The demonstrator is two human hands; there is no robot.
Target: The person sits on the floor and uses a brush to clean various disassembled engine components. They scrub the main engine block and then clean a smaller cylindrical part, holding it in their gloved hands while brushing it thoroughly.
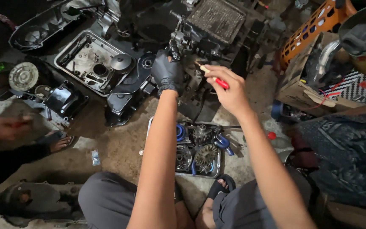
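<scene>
Screwdriver (217,79) tip hidden behind the engine (204,34); co-worker's hand (5,127) blurred.

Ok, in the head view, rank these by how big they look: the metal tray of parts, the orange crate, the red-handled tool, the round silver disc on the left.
1. Metal tray
2. Orange crate, only partly in frame, so unsure against the tray
3. Round silver disc
4. Red-handled tool, mostly hidden in the right hand

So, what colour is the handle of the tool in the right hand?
Red, seen in the head view: the right hand grips the tool handle.
</scene>
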